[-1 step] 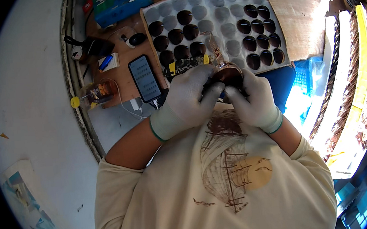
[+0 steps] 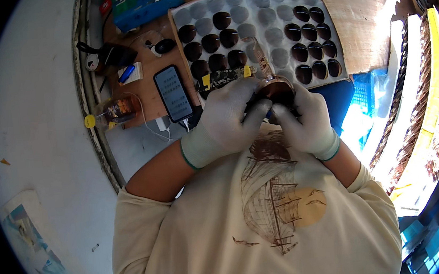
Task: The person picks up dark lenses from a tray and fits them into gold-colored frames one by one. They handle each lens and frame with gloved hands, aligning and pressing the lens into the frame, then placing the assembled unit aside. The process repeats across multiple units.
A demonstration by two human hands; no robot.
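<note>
Two smooth whitish gloves (image 2: 201,141), green at the cuff edges, cover the left hand (image 2: 231,115) and right hand (image 2: 303,121), both grasping a pair of sunglasses (image 2: 279,92) between them at the near edge of the tray. Fingers hide much of the sunglasses; a rounded brown lens and a slender see-through temple pointing to the far side show. Beyond them, the flat pale tray (image 2: 248,3) has rows of round grey recesses, many holding glossy dark lenses (image 2: 229,38). Left of it lies a flat, rounded-corner phone (image 2: 173,93); right, bare grained wood (image 2: 366,9). Since the earlier frame, hands and sunglasses have shifted slightly right, the grasp unchanged; the lenses keep their arrangement.
</note>
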